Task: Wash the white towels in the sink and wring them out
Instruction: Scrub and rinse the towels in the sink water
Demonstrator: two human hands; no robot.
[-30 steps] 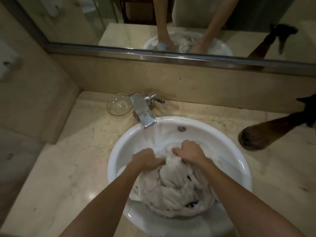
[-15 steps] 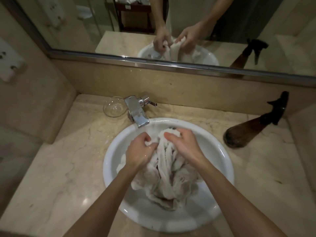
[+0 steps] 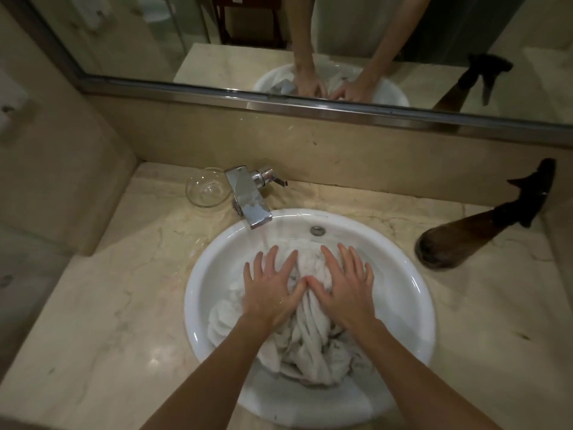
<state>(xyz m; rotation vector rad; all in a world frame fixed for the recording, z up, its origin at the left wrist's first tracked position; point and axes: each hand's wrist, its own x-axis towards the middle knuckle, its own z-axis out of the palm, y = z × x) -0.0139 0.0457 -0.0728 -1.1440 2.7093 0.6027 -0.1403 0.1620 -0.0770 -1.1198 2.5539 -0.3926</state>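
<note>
A heap of wet white towels (image 3: 310,346) lies bunched in the round white sink (image 3: 409,274). My left hand (image 3: 271,287) lies flat on the left side of the heap with its fingers spread and straight. My right hand (image 3: 344,285) presses flat on the right side the same way. The two thumbs nearly touch at the middle. Neither hand grips any cloth. The towels' far part is hidden under my palms.
A chrome tap (image 3: 248,197) with its lever stands at the sink's back left, beside a clear glass bowl (image 3: 207,188). A dark brown spray bottle (image 3: 483,231) lies on the marble counter (image 3: 102,305) at the right. A mirror (image 3: 310,41) runs along the back wall.
Both hands held a bunched, lifted part of the towels half a second ago. They have let go, and now press flat with spread fingers on the heap lowered into the sink.
</note>
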